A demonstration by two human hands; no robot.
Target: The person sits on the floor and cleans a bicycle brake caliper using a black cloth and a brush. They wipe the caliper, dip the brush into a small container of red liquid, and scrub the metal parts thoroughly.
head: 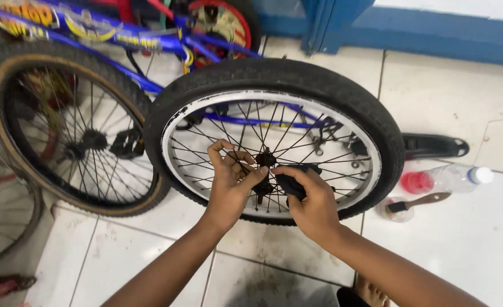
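Note:
A loose bicycle wheel (297,79) with a black tyre and a white rim stands upright in front of me. My left hand (228,182) pinches the hub (264,162) at the centre of the spokes with thumb and fingers. My right hand (311,199) is closed on a dark cloth (290,183) pressed against the hub's lower side. Both forearms reach up from the bottom of the view.
A blue bicycle (120,34) lies behind, its tan-walled wheel (64,131) at left. A bicycle saddle (433,146), a plastic bottle (447,178) with red liquid and a small brush (416,203) in a pot lie on the white floor tiles at right. Blue wall base behind.

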